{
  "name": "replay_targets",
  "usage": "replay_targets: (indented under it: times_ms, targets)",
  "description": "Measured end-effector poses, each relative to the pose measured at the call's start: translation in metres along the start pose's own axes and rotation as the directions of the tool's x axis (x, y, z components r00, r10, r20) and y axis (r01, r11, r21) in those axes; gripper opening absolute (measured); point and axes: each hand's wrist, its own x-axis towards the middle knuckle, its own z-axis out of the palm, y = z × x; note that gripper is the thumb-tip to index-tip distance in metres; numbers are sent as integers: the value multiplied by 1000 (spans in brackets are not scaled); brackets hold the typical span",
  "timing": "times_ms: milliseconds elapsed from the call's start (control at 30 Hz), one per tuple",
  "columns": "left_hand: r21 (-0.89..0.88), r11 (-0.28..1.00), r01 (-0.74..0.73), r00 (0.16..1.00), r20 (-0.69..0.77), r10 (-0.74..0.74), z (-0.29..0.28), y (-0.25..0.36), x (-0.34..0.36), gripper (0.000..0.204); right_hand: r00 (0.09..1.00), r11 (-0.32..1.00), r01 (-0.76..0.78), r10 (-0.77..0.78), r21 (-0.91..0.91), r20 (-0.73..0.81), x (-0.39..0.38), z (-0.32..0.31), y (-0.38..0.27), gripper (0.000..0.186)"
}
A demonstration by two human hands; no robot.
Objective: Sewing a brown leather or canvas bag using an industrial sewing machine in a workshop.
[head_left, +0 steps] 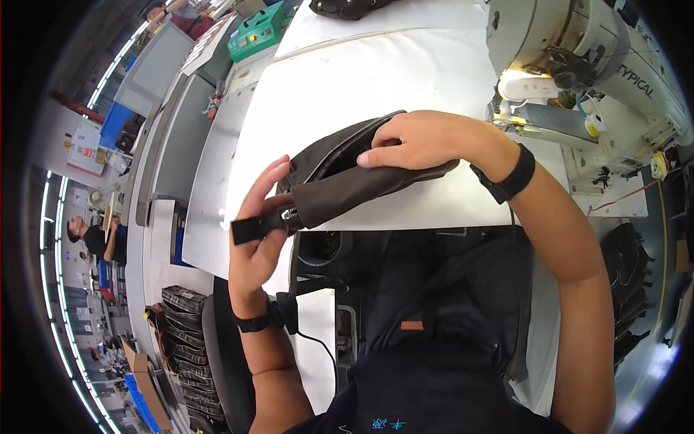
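My left hand [259,253] grips the left end of a dark brown fabric pouch [361,189], where a black strap end [247,229] and a metal fitting [290,214] show between thumb and fingers. The pouch is held at a slant over the white worktable [434,72], its long zipper opening facing up. My right hand [426,145] lies on the pouch's right part, fingers bent into the opening and gripping its edge; some fingertips are hidden.
A sewing machine [535,29] stands right. A green device [253,36] and dark fabric item [343,7] are beyond. Stacked dark pieces lie lower left [188,340] and right [625,282]. Co-workers appear at far left [97,239] and upper left [184,22].
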Motion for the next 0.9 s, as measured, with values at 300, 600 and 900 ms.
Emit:
replay_targets:
  times_ms: [300, 600, 900]
  targets:
    - [-161, 980, 118, 992, -33, -124, -29, -15, -11, 55, 882, 921, 389, -378, -17, -281, -44, -17, -25, 24]
    - [-405, 914, 25, 969, -214, -122, -15, -43, 15, 39, 702, 704, 520, -675, -484, -229, -152, 69, -44, 27]
    - [-355, 934, -21, 975, -216, -60, -12, -57, 11, 38, 621, 876, 172, -452, -451, -640, -136, 81, 10, 42]
